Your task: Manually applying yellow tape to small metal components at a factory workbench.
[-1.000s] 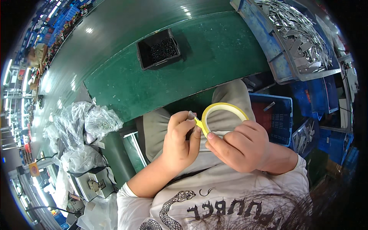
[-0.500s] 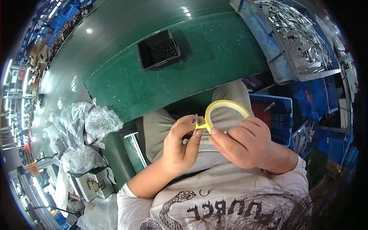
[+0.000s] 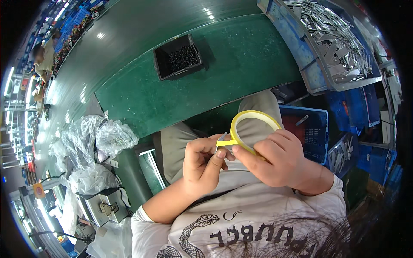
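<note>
My right hand (image 3: 278, 160) grips a roll of yellow tape (image 3: 235, 130) by its near right side, the ring tilted up over my lap. A short strip of tape (image 3: 226, 142) runs from the roll leftward to a small thin grey metal piece (image 3: 222, 136). That piece is pinched between the thumb and fingers of my left hand (image 3: 200, 163), and the tape's end lies against it. My fingers cover most of the metal piece, so its full shape is hidden. Both hands are held close together in front of my shirt.
Ahead, a black bin (image 3: 160, 58) of small dark parts stands on the green table (image 3: 241, 60). A blue crate (image 3: 301, 51) heaped with metal strips is at far right, a blue basket (image 3: 325, 129) below it. Clear plastic bags (image 3: 114, 135) lie left. A person (image 3: 43, 60) is far left.
The tape strip between roll and metal piece shows longer and flatter. The metal piece has tilted, and my left fingers have shifted around it. The roll has turned slightly.
</note>
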The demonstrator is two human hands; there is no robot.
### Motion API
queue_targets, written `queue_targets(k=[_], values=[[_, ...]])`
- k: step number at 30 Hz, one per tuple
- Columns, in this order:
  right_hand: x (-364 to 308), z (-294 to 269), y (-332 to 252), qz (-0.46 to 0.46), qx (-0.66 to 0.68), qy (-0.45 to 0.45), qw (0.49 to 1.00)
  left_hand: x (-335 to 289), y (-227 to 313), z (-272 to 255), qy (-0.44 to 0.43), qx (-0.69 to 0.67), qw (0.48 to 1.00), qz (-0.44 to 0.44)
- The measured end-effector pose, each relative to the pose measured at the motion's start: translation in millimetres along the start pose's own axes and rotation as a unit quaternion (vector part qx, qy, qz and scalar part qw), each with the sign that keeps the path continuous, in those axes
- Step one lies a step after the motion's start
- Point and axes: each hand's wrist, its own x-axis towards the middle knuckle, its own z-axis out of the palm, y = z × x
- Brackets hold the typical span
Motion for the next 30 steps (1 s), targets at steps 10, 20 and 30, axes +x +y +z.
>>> queue_targets(k=[10,20,30], values=[[1.9,1.5,1.8,0.012,-0.007,-0.032,0.999,2.8,3.9,0.7,-0.025,-0.047,0.998,-0.015],[-1.9,4.1,3.5,0.021,0.001,-0.031,0.999,0.3,3.2,-2.5,-0.025,-0.114,0.992,-0.054],[-5.7,3.2,4.0,0.02,0.031,-0.037,0.999,1.0,5.2,-6.4,-0.045,-0.136,0.988,-0.052]])
